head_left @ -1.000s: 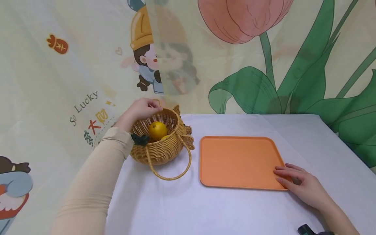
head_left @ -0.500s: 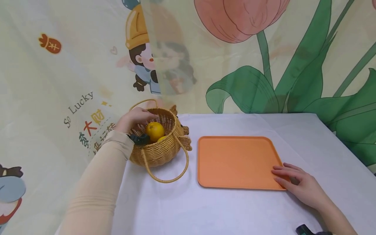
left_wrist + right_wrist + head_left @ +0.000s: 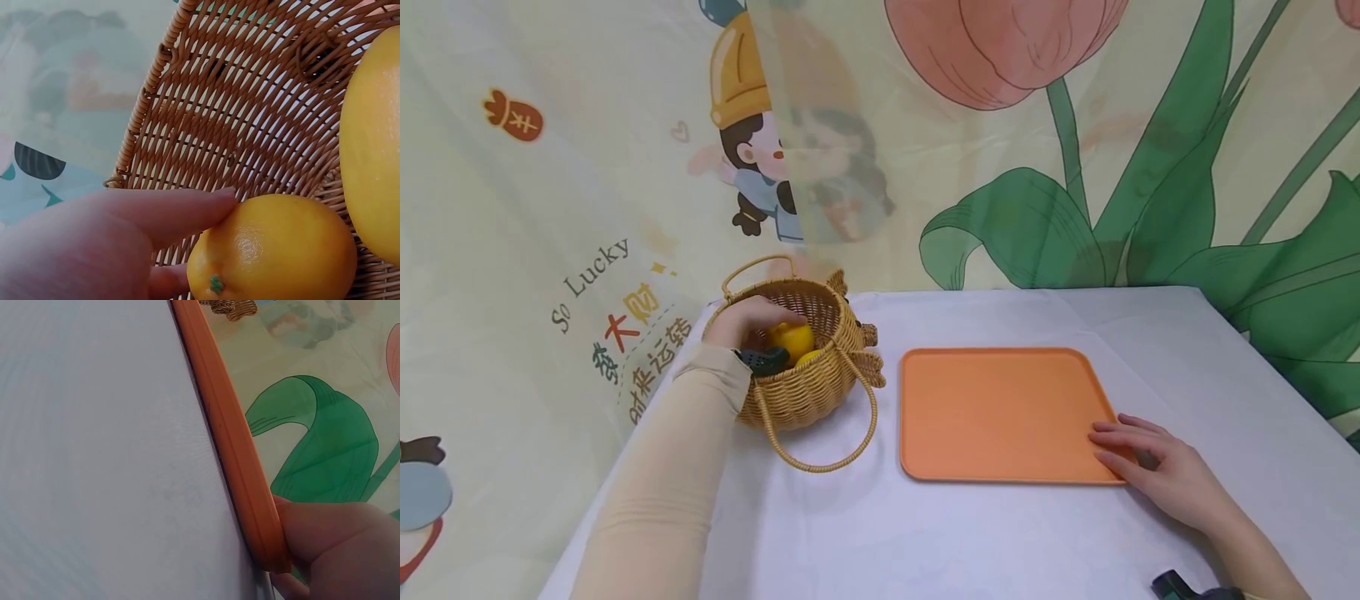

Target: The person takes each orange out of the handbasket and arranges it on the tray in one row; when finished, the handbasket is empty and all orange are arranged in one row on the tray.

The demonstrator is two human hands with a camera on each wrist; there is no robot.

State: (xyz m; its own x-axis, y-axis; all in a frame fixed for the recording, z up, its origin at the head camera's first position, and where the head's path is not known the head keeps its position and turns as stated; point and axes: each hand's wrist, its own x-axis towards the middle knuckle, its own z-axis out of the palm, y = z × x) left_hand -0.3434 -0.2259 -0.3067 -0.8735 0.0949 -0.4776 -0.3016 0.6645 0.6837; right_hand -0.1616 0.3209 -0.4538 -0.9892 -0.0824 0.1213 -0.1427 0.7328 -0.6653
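Observation:
My left hand [image 3: 748, 319] reaches inside a round wicker basket [image 3: 801, 400] and grips an orange [image 3: 792, 340]. In the left wrist view, the thumb lies along the side of the orange [image 3: 275, 250], near its small green stem end; a finger shows below, the others are hidden. A larger yellow fruit [image 3: 378, 144] sits beside it in the basket. My right hand [image 3: 1176, 475] rests on the right edge of a flat orange tray [image 3: 1000, 417], fingers over the rim. In the right wrist view, the thumb [image 3: 331, 528] touches the tray's edge [image 3: 231, 444].
The basket's front handle loop [image 3: 823, 468] droops onto the white tablecloth [image 3: 880, 542]; its back handle [image 3: 760, 265] stands up. Printed curtains [image 3: 850, 167] hang right behind the table. A dark device [image 3: 1180, 583] is at the right wrist.
My left hand has left the basket's back rim and handle and moved down inside, onto the orange. My right hand stays at the tray. The view has shifted slightly.

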